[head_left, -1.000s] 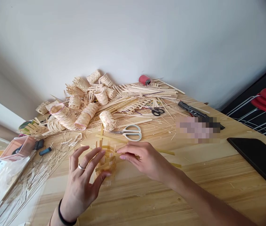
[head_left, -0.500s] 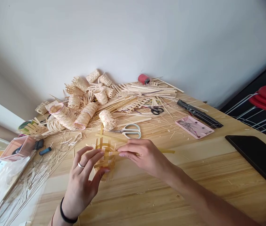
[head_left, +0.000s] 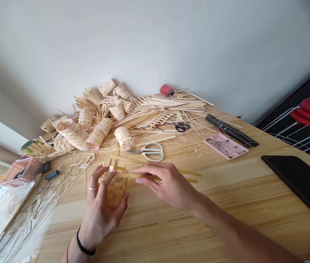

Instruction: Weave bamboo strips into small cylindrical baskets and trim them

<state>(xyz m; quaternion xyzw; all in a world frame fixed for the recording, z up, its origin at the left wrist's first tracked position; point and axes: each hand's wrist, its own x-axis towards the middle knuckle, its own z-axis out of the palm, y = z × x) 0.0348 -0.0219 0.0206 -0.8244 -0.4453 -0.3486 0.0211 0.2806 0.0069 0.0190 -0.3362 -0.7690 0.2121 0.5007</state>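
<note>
Toward the right, a pink tray [head_left: 238,153] is holding thin dark pieces; at left, a pink bin [head_left: 32,172] is holding something dark. Below centre, a yellow, gappy, half-woven basket [head_left: 115,190] is showing loose strip ends, the left hand [head_left: 101,212] curling around it, the right hand [head_left: 167,184] pinching a flat strip [head_left: 129,175].

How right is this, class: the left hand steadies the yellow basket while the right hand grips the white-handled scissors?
One mistake: in the head view, the right hand pinches a yellow strip; the white-handled scissors lie on the table. The left hand does steady the yellow basket.
</note>
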